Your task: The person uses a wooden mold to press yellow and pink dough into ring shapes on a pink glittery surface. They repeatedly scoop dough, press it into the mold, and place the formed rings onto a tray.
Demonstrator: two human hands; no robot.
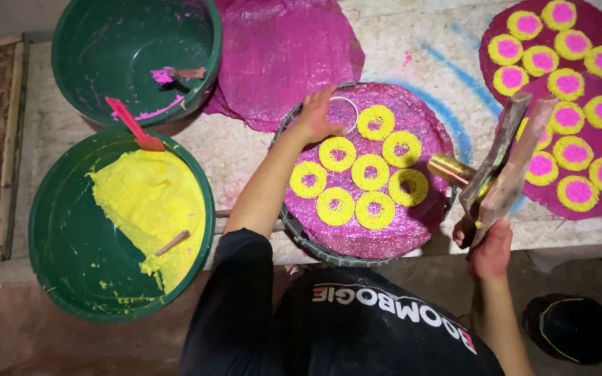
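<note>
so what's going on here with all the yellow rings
A person leans over a round tray lined with a pink mat that carries eight yellow rings of paste. The left hand rests at the tray's far edge beside a thin metal hoop. The right hand holds a hinged press tool with a brass nozzle. One green basin holds yellow paste; finished rings with pink centres lie on the right.

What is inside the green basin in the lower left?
The green basin holds a heap of yellow paste, with a small stick lying on it. The basin floor under the paste is covered.
</note>
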